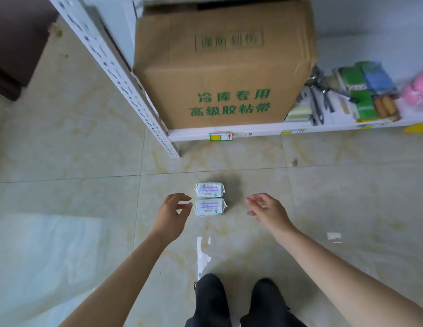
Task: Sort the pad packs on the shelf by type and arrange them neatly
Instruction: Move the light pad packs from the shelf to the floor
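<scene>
Evidently, the two small pale-green plastic-wrapped pad packs [210, 190] are lying on the glossy marbled tile floor [87, 142], touching edge to edge with labels matching, probably paired as one type. Your left hand [172, 212], loosely curled and holding nothing, is hovering just beside the nearer pack [210, 207]. Your right hand [266, 208], also holding nothing, is hanging farther off. The white metal shelf [260, 132] is waiting beyond.

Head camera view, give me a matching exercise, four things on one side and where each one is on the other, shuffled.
1. cardboard box
2. pad packs
3. pink items
4. left hand

A. on the floor tiles
B. far right of the shelf
C. just left of the packs, empty
D. left end of the shelf

Pairs: 1-D, 2-A, 3-B, 4-C
</scene>
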`<control>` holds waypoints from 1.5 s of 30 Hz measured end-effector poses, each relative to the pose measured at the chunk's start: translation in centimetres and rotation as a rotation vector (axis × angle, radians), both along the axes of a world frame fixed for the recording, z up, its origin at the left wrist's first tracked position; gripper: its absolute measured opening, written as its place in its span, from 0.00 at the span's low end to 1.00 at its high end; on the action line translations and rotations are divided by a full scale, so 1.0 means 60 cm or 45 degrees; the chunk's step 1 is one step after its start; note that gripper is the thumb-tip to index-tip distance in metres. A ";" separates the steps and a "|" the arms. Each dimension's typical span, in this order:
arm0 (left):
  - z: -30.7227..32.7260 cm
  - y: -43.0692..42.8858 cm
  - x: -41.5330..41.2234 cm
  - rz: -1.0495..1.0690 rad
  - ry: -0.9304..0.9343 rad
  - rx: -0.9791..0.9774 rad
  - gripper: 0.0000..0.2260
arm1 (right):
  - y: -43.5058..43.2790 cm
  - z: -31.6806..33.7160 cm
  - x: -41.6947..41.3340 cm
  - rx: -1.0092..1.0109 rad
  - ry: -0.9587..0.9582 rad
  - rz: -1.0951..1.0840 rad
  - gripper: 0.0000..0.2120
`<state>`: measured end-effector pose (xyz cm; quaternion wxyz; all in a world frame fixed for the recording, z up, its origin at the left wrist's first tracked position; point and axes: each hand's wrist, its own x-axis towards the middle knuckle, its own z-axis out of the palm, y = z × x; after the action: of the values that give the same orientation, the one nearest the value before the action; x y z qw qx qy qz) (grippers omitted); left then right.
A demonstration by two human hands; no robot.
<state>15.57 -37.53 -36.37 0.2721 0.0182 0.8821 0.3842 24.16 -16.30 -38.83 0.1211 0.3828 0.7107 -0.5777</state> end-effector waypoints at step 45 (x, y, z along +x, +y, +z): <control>0.702 0.617 -0.089 -0.208 0.348 0.516 0.07 | 0.590 0.743 0.089 0.250 0.580 -0.435 0.10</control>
<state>10.20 -0.50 5.75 0.1713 0.1953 0.8112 0.5239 29.51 19.13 5.77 -0.1779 0.3674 0.6974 -0.5891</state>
